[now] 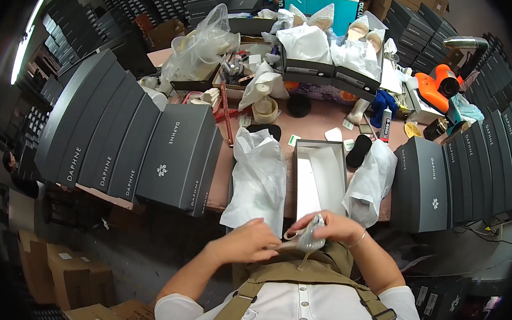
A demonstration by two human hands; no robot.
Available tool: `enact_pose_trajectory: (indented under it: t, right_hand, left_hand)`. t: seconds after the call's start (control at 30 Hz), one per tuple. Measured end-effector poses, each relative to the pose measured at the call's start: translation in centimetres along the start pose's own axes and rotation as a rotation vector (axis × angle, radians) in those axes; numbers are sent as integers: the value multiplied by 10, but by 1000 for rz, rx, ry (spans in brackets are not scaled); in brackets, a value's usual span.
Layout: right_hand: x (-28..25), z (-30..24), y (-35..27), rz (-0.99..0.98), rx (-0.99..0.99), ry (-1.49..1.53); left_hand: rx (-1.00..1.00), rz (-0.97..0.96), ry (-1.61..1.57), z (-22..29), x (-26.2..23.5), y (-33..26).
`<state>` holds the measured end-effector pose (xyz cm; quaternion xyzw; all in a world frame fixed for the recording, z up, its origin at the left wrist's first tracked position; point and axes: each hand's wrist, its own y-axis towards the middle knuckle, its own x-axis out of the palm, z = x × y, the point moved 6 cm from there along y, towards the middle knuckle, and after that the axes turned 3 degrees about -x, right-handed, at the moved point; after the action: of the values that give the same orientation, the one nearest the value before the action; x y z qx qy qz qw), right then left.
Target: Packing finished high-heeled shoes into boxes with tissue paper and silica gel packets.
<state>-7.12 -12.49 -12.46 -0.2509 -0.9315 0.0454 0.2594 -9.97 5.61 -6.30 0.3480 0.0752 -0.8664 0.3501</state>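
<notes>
Close to my body, my right hand [337, 228] is closed on a small silvery, shiny piece [311, 234] with a pale loop beside it; its exact kind is unclear. My left hand [250, 240] has its fingers curled just left of it, and whatever they may hold is hidden. Beyond my hands lies an open grey shoe box [305, 183] lined with white paper. On its left rests a white tissue wrapping [259, 174], close to my left hand. Another white wrapping [370, 183] lies to the box's right, apart from my right hand.
Closed grey shoe boxes [176, 156] stand in a row at the left, with more boxes [424, 179] at the right. Farther back are open boxes with white-papered shoes [304, 42], a tape roll [264, 109], a glue tube [386, 125] and an orange tool [433, 93]. Cartons [78, 276] sit lower left.
</notes>
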Motion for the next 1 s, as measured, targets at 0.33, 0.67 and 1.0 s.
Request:
enact_pose_trajectory:
  t: [0.33,0.67,1.0]
  right_hand:
    - [18,-41,-69,174,-502,170]
    - [25,-58,-41,289,-718,636]
    - [24,-32,-10,555,-620,756]
  left_hand:
    - [-893,447,559,-257,-127,82]
    - [-57,1070,126,-25,-134,43]
    - [59,793,47,28,-89,33]
